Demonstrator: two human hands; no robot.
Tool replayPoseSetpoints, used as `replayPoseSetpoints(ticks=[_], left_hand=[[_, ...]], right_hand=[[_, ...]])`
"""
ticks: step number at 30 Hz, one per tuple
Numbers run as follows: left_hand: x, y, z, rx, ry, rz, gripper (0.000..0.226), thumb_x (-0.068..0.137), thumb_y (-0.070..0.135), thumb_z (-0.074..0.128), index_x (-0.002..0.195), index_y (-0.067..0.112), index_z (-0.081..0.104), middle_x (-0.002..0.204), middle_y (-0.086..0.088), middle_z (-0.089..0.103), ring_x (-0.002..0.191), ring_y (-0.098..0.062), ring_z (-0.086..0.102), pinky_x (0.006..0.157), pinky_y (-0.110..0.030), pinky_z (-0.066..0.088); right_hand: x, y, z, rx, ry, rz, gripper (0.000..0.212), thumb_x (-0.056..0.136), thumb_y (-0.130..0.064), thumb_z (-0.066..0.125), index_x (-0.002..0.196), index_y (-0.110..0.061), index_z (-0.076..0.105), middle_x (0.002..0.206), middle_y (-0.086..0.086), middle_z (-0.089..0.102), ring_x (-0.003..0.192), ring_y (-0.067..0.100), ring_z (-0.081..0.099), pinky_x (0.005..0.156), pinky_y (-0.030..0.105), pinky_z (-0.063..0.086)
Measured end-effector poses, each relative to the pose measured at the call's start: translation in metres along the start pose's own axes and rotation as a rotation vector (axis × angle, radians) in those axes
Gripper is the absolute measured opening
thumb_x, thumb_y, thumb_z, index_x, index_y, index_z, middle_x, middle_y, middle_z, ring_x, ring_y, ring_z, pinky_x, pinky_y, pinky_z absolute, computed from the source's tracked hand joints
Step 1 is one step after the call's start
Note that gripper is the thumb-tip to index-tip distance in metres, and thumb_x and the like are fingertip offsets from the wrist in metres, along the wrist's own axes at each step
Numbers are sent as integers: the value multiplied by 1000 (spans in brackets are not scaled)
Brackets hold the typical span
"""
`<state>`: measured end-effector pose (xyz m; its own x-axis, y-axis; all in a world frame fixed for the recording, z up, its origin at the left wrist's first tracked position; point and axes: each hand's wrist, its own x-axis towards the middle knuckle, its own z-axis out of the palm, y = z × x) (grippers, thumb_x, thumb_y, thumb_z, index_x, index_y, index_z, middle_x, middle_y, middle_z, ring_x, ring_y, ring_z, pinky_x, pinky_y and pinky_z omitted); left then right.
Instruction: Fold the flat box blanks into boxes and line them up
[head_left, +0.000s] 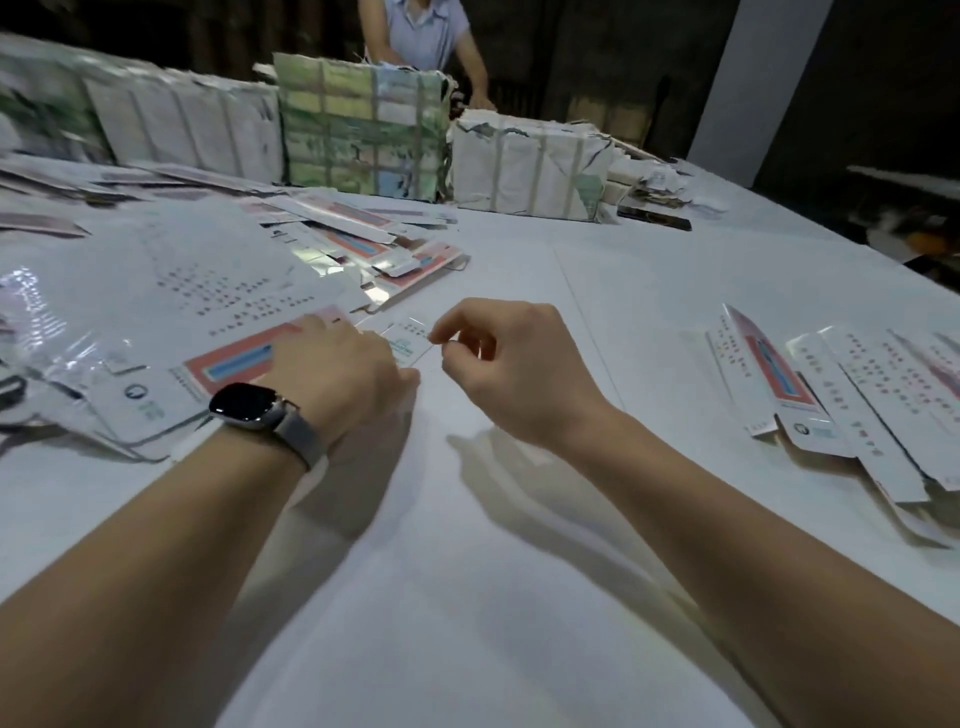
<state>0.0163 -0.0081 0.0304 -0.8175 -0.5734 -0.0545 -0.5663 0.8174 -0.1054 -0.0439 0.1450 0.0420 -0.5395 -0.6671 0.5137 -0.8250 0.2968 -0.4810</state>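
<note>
A person's two bare hands are working a flat box blank (332, 340) on a white table (519, 597), the blank lying just ahead of the hands, its printed red-and-blue panel showing to the left of the left hand. The left hand (343, 374), a dark smartwatch (248, 404) riding on its wrist, is resting knuckles-up on the blank with fingers curled over its edge; how firmly they are holding cannot be told. The right hand (511, 364) is hovering just beside it, fingers curled narrow, thumb and forefinger pinching the blank's small end flap (410, 340). A loose heap of flat blanks (171, 291) is spreading across the table's left side, touching the blank in hand. Well apart on the right, a fanned group of folded boxes (831, 395) is lying near the table's edge. Along the far side, strapped bundles of paper stock (363, 124) are standing in a row, and behind them another person in a light shirt (415, 31) is leaning over the stacks.
</note>
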Motion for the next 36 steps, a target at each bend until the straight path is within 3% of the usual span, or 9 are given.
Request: replayPoseSetpoints(ticks=[3,7,13,16,19,22,26,32,36], left_hand=[[-2,1,-1,-16,71,86,39,101,51,45,112,17,62,106,-10,57,101,-30,52,83,-38,49],[-15,18,-1,76,194,182,22,102,36,47,93,16,51,70,-2,37,79,-27,52,61,-32,38],[-26,20,-23,-165,466,214,23,101,28,42,99,12,58,72,-7,45,66,-30,46,57,-35,34],[-35,21,-42,-578,548,271,21,99,25,48,113,19,62,97,-10,69,88,-37,59,71,-40,47],[-41,15,-57,-971,584,329,18,103,22,48,115,28,60,99,7,71,79,-20,68,58,-27,50],[-43,11,-64,-1356,397,374,21,108,28,44,119,31,61,87,14,74,72,-5,71,48,-12,49],[-42,29,-50,-1629,154,350,25,107,20,45,108,35,65,82,8,77,72,-10,73,57,-27,56],[-41,50,-25,-1920,-132,451,31,109,31,37,133,36,56,92,5,76,77,-12,74,61,-26,59],[-46,53,-22,-2061,-415,430,40,106,49,35,135,37,59,101,-5,76,90,-28,76,68,-46,62]], right_hand=[[0,5,1,12,26,22,17,84,-15,62,88,-25,75,60,-19,52,63,8,50,68,31,49],[0,11,2,24,50,45,18,83,-15,61,87,-26,75,59,-18,53,61,9,51,65,31,47],[2,13,-4,105,180,55,19,83,-16,61,97,-24,72,57,-16,52,61,9,50,66,30,46],[6,12,-11,199,324,57,23,88,-17,63,110,-21,66,58,-13,50,60,6,50,62,21,41],[9,11,-20,309,419,43,29,92,-21,62,120,-20,58,62,-12,48,59,3,47,58,15,39],[11,9,-29,346,421,4,36,95,-27,57,130,-22,52,67,-4,48,65,17,51,60,27,50],[12,16,-35,290,397,69,40,95,-34,55,134,-24,54,73,-4,47,70,24,55,67,41,55],[9,37,-37,53,347,139,35,95,-33,62,129,-27,65,80,-12,50,69,2,47,74,24,41],[7,35,-33,86,369,121,31,92,-30,67,122,-21,71,68,-18,45,64,0,48,70,21,41]])
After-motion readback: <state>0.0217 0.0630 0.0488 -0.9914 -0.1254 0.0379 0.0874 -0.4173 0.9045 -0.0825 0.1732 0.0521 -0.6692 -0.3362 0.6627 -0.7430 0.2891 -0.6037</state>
